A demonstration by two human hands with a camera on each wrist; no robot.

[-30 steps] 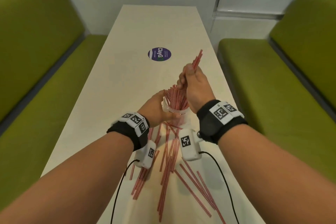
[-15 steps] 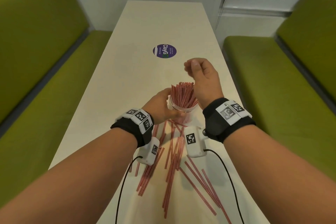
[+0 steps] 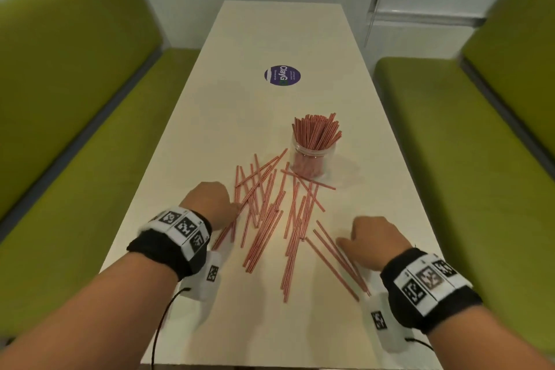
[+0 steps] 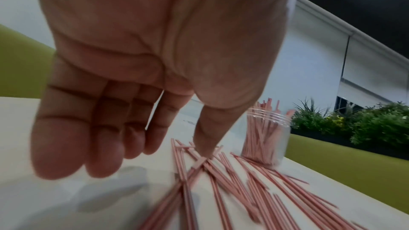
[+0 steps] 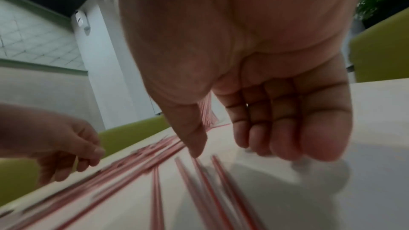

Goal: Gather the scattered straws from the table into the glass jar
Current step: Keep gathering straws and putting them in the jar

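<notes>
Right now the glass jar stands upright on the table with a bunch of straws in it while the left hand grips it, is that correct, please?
Not quite: the left hand is off the glass jar, down at the loose straws on the table. The head view shows a clear gap between hand and jar. The jar does stand upright, holding straws.

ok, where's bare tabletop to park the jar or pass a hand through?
Bare: the far end of the table beyond the purple sticker; the left strip beside the left hand; the right edge strip by the glass jar. Crowded: the loose straws fill the middle from the jar's foot back to both hands, the right hand touching their right fringe.
</notes>
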